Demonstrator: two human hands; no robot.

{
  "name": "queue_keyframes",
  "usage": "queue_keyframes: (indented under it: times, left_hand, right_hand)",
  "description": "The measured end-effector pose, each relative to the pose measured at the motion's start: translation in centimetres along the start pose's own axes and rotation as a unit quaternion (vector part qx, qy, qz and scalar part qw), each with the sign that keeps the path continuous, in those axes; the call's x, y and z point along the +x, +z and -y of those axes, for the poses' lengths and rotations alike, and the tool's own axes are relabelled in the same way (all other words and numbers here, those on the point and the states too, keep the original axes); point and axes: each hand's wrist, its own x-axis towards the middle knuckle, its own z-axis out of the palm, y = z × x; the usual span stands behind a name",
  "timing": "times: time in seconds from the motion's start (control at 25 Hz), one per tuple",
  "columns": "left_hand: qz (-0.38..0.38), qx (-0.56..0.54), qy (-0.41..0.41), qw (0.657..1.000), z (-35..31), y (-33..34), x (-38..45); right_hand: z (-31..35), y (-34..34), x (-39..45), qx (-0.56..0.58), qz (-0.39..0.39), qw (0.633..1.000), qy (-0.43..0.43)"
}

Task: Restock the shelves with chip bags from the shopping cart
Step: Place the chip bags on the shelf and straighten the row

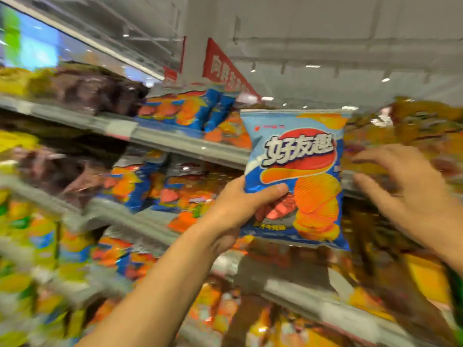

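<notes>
My left hand [238, 211] grips a blue chip bag [300, 176] by its lower left edge, thumb across the front. The bag is upright, raised in front of the shelves, and shows a red logo and orange ridged chips. My right hand [403, 196] hovers just right of the bag with fingers spread and holds nothing. Behind the bag run grey shelf rails [175, 144] stocked with matching blue bags [190, 108]. The shopping cart is out of view.
Shelves fill the view, blurred by motion. Dark purple bags [95, 91] sit upper left, yellow-green bags [25, 241] lower left, yellow and brown bags [426, 121] at right. A red hanging sign [225, 68] is overhead.
</notes>
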Motion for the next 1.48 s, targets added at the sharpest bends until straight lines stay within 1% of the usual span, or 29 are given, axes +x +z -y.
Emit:
queue_keyframes:
  times: [0.12, 0.24, 0.32, 0.4, 0.48, 0.56, 0.64, 0.72, 0.8, 0.92, 0.96, 1.04, 1.12, 1.16, 1.2, 1.32, 1.36, 1.44, 1.48]
  left_hand:
    - [0.010, 0.014, -0.035, 0.999, 1.4, -11.1, -0.9]
    - [0.036, 0.034, -0.068, 0.996, 2.5, -20.0, -1.0]
    - [0.021, 0.045, -0.082, 0.995, 3.0, -24.4, -0.7]
    - [0.012, 0.044, -0.098, 0.994, 3.6, -28.1, 0.1]
    - [0.017, 0.057, -0.110, 0.992, 3.9, -30.4, 1.0]
    - [0.005, 0.076, -0.113, 0.991, 4.1, -31.7, 2.2]
    - [-0.038, 0.081, -0.096, 0.991, 4.2, -32.2, 3.8]
    - [-0.061, 0.081, -0.078, 0.992, 4.0, -32.2, 5.5]
    - [-0.066, 0.119, -0.063, 0.989, 3.4, -32.3, 7.0]
    - [-0.085, 0.183, -0.055, 0.978, 2.7, -33.2, 8.6]
    - [-0.078, 0.209, -0.061, 0.973, 2.6, -33.3, 8.7]
    - [-0.057, 0.305, -0.055, 0.949, 3.1, -33.0, 8.5]
    - [-0.061, 0.391, 0.001, 0.919, 4.3, -32.4, 8.0]
    - [-0.062, 0.405, 0.028, 0.912, 5.0, -32.1, 7.7]
    - [-0.062, 0.394, 0.036, 0.916, 5.7, -31.9, 7.5]
    - [-0.071, 0.241, -0.022, 0.968, 7.0, -31.5, 6.8]
    - [-0.070, 0.207, -0.031, 0.975, 7.2, -31.4, 6.7]
    - [-0.064, 0.209, -0.020, 0.976, 7.3, -31.1, 6.7]
    - [-0.063, 0.243, -0.008, 0.968, 7.2, -30.9, 6.7]
  right_hand:
    - [6.8, 6.2, 3.2, -0.042, 0.024, 0.999, -0.016]
    - [11.9, 10.4, 5.6, -0.067, -0.014, 0.997, -0.036]
    - [15.4, 12.7, 5.8, -0.047, -0.033, 0.996, -0.069]
    - [18.4, 15.6, 5.5, -0.005, 0.005, 0.996, -0.088]
    - [20.2, 18.6, 4.5, 0.031, 0.071, 0.994, -0.076]
    - [21.1, 21.6, 3.8, 0.053, 0.126, 0.989, -0.054]
    - [21.5, 23.9, 3.8, 0.064, 0.183, 0.981, -0.025]
    - [21.6, 25.4, 4.3, 0.038, 0.223, 0.974, -0.005]
    - [21.6, 26.5, 4.8, 0.007, 0.248, 0.969, 0.008]
    - [22.1, 27.5, 5.4, -0.012, 0.259, 0.966, 0.014]
    - [22.3, 27.7, 5.5, -0.006, 0.260, 0.965, 0.016]
    - [22.9, 28.1, 5.7, 0.026, 0.258, 0.965, 0.028]
    - [23.5, 28.4, 6.1, 0.052, 0.247, 0.967, 0.045]
    - [23.8, 28.6, 6.3, 0.057, 0.237, 0.968, 0.053]
    - [24.0, 28.7, 6.6, 0.057, 0.226, 0.971, 0.061]
    - [24.2, 28.7, 7.3, 0.049, 0.189, 0.977, 0.085]
    - [24.2, 28.7, 7.6, 0.033, 0.187, 0.978, 0.083]
    - [24.2, 28.7, 7.9, -0.011, 0.211, 0.975, 0.070]
    - [24.3, 28.8, 8.0, -0.024, 0.227, 0.971, 0.070]
